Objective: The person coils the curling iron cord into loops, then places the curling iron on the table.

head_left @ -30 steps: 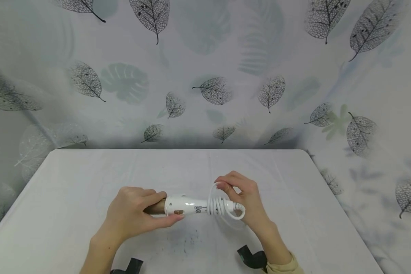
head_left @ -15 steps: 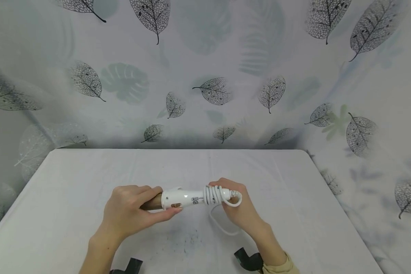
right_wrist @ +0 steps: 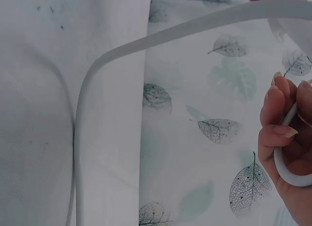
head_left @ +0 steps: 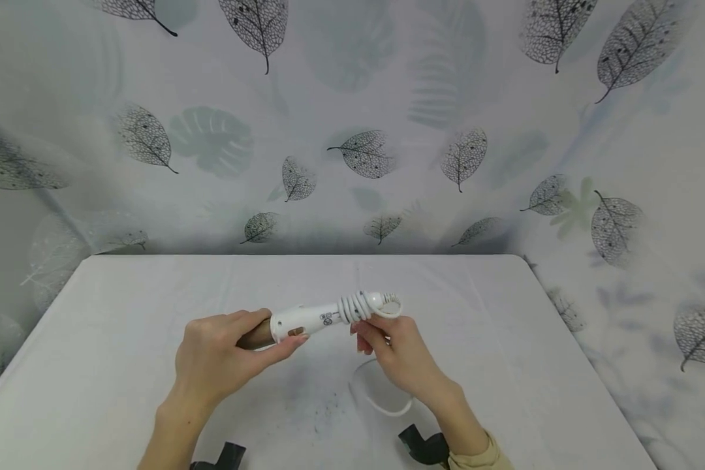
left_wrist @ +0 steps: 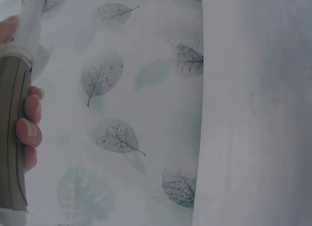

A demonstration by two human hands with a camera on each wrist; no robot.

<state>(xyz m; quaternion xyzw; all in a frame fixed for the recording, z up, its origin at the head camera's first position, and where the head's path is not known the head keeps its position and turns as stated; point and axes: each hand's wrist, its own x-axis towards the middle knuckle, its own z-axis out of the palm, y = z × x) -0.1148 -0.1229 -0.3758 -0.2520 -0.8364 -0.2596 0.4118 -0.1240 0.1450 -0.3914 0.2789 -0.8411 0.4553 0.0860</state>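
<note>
My left hand grips a hair iron by its brown barrel, thumb along the white handle. Several fingertips wrap the barrel's far side in the left wrist view. The iron's cord end points right and tilts up, above the table. White power cord is wound in several coils around that end. Just below the coils, my right hand holds a length of this cord between thumb and fingers, with a bend of it across the palm in the right wrist view. A loose stretch of cord arcs out toward the table.
A white table lies below both hands, with small dark marks near its middle. Leaf-printed cloth hangs behind and to the sides. Black curved pieces sit at both wrists.
The iron's cord end has swung upward and the whole iron shifted slightly left. My right hand has passed from above the coils to below them, and a loose cord loop now hangs under it.
</note>
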